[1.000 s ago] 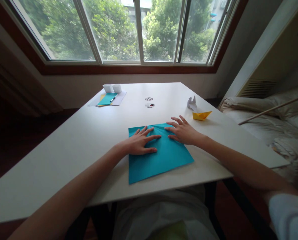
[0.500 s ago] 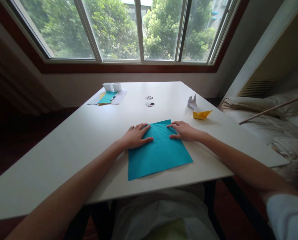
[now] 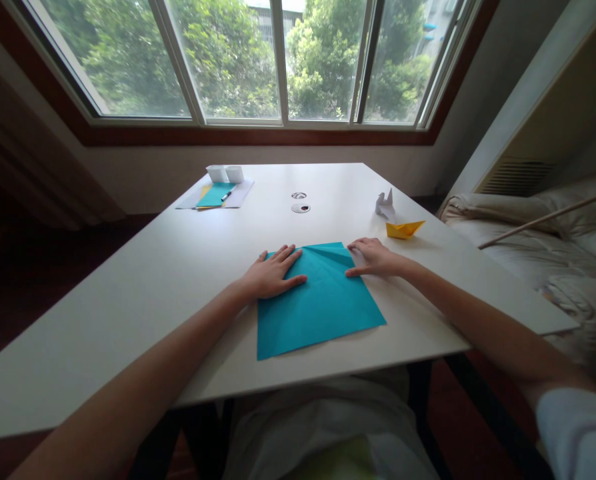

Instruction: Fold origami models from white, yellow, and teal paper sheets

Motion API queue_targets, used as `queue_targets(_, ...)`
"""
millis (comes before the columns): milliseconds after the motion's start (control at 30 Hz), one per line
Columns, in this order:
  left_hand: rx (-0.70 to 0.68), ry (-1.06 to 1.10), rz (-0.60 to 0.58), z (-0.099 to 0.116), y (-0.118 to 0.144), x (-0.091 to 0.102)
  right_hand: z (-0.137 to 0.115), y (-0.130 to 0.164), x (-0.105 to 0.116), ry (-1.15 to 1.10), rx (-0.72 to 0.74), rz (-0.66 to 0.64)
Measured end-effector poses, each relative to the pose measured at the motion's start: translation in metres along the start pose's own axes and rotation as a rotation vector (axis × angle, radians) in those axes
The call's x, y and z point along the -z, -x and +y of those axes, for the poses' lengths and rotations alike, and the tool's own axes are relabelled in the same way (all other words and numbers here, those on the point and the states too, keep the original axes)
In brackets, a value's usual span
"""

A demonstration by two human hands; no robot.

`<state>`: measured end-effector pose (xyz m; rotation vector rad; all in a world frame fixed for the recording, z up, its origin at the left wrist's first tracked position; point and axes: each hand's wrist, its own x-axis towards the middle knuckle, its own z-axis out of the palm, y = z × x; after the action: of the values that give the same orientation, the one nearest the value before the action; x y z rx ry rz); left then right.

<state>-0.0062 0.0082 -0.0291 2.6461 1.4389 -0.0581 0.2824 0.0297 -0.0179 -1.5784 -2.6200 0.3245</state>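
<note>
A teal sheet of paper point(image 3: 318, 303) lies flat near the front edge of the white table point(image 3: 153, 293), with fold creases at its far side. My left hand point(image 3: 271, 273) presses flat on the sheet's far left corner, fingers spread. My right hand point(image 3: 375, 259) rests on the far right corner, its fingers on the paper's edge. Neither hand grips anything.
A yellow paper boat point(image 3: 403, 229) and a white folded paper figure point(image 3: 385, 205) sit to the right. At the far left lie papers with a pen point(image 3: 217, 195) and two small white boxes point(image 3: 225, 174). A cable hole point(image 3: 300, 208) is mid-table. A bed point(image 3: 538, 247) stands right.
Both hands slid apart along the sheet's far edge, from its middle to its corners. The sheet shifted slightly away from the front edge.
</note>
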Motion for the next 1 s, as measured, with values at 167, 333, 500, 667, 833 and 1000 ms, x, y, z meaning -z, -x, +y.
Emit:
queue_targets(167, 0.004, -0.002, 0.002, 0.000, 0.000, 0.000, -0.010, 0.004, 0.006, -0.072, -0.006, -0.005)
queue_targets(333, -0.002, 0.011, -0.001, 0.000, -0.002, 0.000, -0.014, 0.006, 0.007, -0.136, 0.056, 0.050)
queue_targets(500, 0.012, 0.004, -0.004, 0.000, -0.003, 0.000, -0.017, 0.009, 0.005, -0.124, 0.261, 0.134)
queue_targets(667, 0.016, -0.001, -0.003, 0.001, -0.003, 0.000, -0.022, 0.014, 0.007, -0.005, 0.456, 0.107)
queue_targets(833, 0.007, -0.015, 0.011, 0.001, -0.005, -0.001, -0.026, 0.015, 0.008, 0.099, 0.534, 0.033)
queue_targets(1000, -0.064, -0.126, 0.138, 0.006, -0.002, 0.001, -0.028, 0.015, 0.010, 0.092, 0.554, -0.012)
